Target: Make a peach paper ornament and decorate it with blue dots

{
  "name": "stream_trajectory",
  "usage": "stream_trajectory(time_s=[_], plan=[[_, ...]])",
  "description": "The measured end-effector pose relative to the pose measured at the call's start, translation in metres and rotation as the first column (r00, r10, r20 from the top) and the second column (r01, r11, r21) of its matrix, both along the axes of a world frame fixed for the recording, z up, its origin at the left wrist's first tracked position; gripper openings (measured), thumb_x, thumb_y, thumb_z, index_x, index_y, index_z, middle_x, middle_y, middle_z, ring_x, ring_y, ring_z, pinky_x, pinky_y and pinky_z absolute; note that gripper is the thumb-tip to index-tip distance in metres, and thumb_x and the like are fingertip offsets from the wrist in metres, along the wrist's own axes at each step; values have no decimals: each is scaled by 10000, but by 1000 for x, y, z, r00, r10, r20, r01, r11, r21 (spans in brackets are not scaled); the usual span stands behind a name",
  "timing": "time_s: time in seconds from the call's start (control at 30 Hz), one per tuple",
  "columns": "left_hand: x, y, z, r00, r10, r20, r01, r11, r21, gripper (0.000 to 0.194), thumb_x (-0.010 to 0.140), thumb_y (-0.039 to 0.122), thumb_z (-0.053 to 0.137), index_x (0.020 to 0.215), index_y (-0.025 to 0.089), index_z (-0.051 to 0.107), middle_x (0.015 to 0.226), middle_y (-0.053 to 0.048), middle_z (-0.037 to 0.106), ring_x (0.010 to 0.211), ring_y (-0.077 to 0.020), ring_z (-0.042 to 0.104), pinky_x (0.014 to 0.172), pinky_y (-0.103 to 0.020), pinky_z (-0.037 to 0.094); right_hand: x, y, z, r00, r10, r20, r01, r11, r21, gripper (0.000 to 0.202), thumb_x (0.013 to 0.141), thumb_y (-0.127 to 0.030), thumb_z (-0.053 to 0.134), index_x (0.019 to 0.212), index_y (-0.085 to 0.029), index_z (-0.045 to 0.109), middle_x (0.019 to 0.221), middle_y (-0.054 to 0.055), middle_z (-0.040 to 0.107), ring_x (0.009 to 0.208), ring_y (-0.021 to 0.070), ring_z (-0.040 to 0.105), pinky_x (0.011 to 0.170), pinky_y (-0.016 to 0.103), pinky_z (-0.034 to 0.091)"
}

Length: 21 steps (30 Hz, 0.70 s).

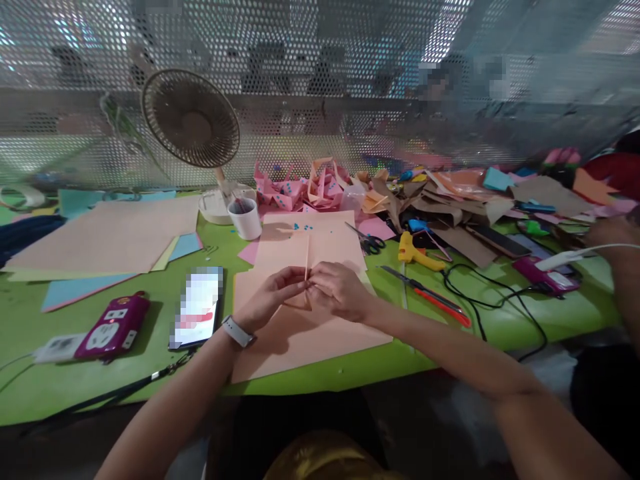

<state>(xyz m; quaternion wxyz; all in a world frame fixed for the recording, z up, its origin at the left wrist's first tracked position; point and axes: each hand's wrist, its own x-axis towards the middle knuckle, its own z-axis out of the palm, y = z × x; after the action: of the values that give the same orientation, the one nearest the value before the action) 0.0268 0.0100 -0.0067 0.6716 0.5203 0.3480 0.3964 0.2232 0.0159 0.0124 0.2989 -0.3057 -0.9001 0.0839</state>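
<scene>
While the left hand (pixel 280 292) and right hand (pixel 341 291) pinch a thin, folded peach paper piece (pixel 307 255) over peach paper sheets (pixel 300 343) on the green counter (pixel 165 285), squeezing hard might crease it. Farther off, the tiny blue bits (pixel 307 228) could scatter if the round beige fan (pixel 194 127) blows.

Perforated metal screen (pixel 310 80) behind green-topped table (pixel 25 313); bright light (pixel 445 30) through screen, upper right.
</scene>
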Motion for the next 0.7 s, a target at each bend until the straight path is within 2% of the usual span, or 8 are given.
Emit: stream_trajectory(time_s=[0.07,0.17,0.3,0.43,0.5,0.57,0.63,0.7], plan=[[-1,1,2,999,-30,28,32,997,-64,354,762,348,769,1063,193,665,1103,-63,680,993,-164,639,923,-298,474,5,3,2,997,9,-78,-14,998,-61,283,940,-267,438,791,-173,660,866,100,665,801,189,600,742,322,465],[-2,2,-1,999,-13,30,18,987,-162,296,766,355,765,998,191,682,984,-32,681,859,-120,633,828,-252,494,16,7,4,969,-77,-235,27,977,-212,204,894,-283,544,750,-184,648,816,68,666,755,168,608,693,293,465],[-1,4,-5,1000,-17,4,17,992,-127,285,760,347,773,973,183,677,932,-19,677,822,-109,615,771,-220,485,29,16,4,927,-230,-297,121,931,-345,211,841,-301,618,663,-192,592,699,14,596,646,137,547,614,273,426],[-1,3,3,994,-8,-111,0,998,-70,316,791,406,735,992,172,665,906,-36,687,778,-123,618,672,-210,477,43,25,9,871,-312,-379,220,938,-267,225,850,-306,616,658,-200,564,685,4,556,643,143,522,608,285,418],[-1,1,8,982,-45,-185,37,998,-46,328,818,445,695,985,164,663,877,-43,687,742,-134,619,629,-221,475,49,29,16,857,-279,-434,237,960,-150,164,861,-293,616,724,-204,603,771,26,601,761,171,567,714,314,454],[-1,-1,13,971,-69,-230,68,998,-14,337,836,465,667,971,156,663,862,-52,687,731,-142,620,624,-236,480,52,33,24,882,-197,-429,177,980,-86,122,878,-297,615,795,-214,648,882,45,644,899,194,594,842,354,456],[-2,-2,14,965,-74,-251,81,997,18,339,845,469,654,961,150,662,847,-56,686,712,-143,617,611,-241,479,55,36,32,908,-147,-393,111,987,-113,147,891,-333,614,820,-219,673,933,51,654,949,198,603,881,366,452],[-3,-1,14,963,-68,-263,81,996,39,335,857,467,640,958,149,662,832,-56,682,677,-135,605,576,-235,466,56,37,36,922,-154,-356,90,978,-190,213,899,-388,602,812,-212,684,922,53,649,908,188,609,826,347,463]])
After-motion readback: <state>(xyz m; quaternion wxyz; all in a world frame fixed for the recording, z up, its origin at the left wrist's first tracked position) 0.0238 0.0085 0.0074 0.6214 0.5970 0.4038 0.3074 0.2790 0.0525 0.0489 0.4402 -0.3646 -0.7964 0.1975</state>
